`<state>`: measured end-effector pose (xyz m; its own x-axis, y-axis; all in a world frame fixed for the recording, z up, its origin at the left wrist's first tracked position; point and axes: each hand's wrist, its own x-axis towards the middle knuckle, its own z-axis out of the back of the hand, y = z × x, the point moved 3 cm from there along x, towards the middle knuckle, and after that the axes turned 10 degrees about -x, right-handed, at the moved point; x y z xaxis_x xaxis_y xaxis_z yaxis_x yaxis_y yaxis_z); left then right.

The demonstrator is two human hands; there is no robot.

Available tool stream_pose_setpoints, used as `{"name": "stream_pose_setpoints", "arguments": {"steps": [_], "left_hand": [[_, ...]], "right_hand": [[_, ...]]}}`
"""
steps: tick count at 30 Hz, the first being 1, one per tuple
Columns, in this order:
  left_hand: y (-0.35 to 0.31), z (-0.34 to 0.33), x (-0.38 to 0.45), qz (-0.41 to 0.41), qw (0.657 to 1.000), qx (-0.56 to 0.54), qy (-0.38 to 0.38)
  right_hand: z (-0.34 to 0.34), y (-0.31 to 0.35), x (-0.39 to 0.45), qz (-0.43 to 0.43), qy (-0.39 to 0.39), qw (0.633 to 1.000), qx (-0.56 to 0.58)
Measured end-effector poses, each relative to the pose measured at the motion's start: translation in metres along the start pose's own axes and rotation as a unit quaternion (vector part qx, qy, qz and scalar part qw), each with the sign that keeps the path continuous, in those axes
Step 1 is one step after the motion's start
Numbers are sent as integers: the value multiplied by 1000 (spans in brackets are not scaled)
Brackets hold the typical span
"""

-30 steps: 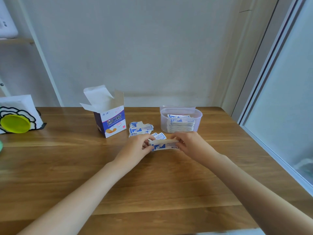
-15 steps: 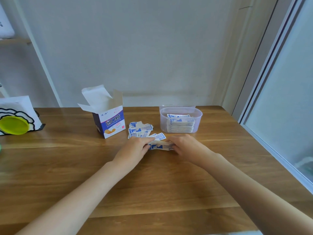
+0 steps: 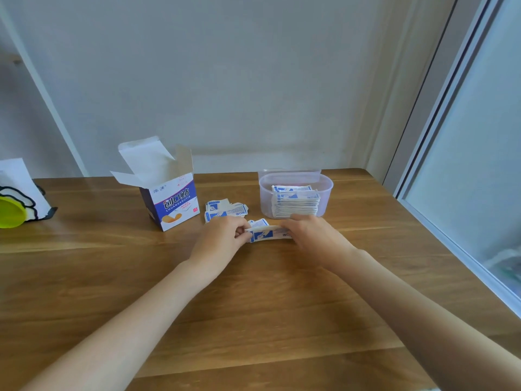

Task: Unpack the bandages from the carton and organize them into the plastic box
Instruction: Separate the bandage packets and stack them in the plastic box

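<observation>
Head view shows my left hand [image 3: 222,241] and right hand [image 3: 313,235] each pinching one end of a small bundle [image 3: 267,235] of wrapped bandages, low over the table [image 3: 253,306] and just in front of the box [image 3: 296,179]. Fingers and thumbs on both sides are curled round the bundle's short ends; whether its lower edge touches the wood I cannot tell.

More loose bandages [image 3: 225,211] lie in a rough heap between the carton [image 3: 172,204] and the box, behind my left hand. The carton stands upright with its flaps open; from this angle I cannot see whether anything is left inside. The box already holds a neat stack [image 3: 296,203] that rises to just under the rim.

I judge these bandages to be very light, thin and floppy, and their paper wrappers slick against each other, so a bundle will fan out or shed strips if held loosely. Holding both short ends with a light squeeze inward looks right to keep the edges square. For carrying one-handed, I would shift to a pinch across the middle, thumb on top and fingers beneath, then lay the bundle flat on the stack.
</observation>
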<state>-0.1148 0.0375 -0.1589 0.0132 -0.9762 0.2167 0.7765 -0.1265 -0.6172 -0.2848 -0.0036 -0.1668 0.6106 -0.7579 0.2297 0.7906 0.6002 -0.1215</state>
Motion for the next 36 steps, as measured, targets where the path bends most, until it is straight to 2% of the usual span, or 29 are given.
{"name": "stream_pose_setpoints", "arguments": {"steps": [3,9,16,19,21,24,26,27,29,32,36], "left_hand": [[3,-2,-1,18,999,-31,-4],[2,-2,-2,24,999,-47,-10],[1,-2,-1,30,999,-43,8],[-5,6,6,14,998,-59,-13],[-11,15,18,37,986,-153,-48],[-27,26,45,83,944,-311,-76],[-37,28,65,89,933,-338,-90],[-42,27,73,90,934,-332,-99],[-49,21,91,96,944,-295,-107],[-57,8,110,89,981,-146,-88],[-60,-2,119,62,996,-6,-58]], "right_hand": [[-1,0,-2,1,-24,1000,9],[3,2,-1,-16,-18,994,110],[5,3,-2,1,-7,995,101],[15,-6,-3,-37,-48,987,150],[28,-17,2,-93,-79,971,204],[48,-41,20,-195,-131,919,315],[56,-57,33,-252,-149,881,372],[57,-63,37,-274,-150,872,377],[57,-72,46,-302,-145,882,332],[51,-78,56,-327,-107,911,227],[39,-78,67,-315,-32,939,135]]}}
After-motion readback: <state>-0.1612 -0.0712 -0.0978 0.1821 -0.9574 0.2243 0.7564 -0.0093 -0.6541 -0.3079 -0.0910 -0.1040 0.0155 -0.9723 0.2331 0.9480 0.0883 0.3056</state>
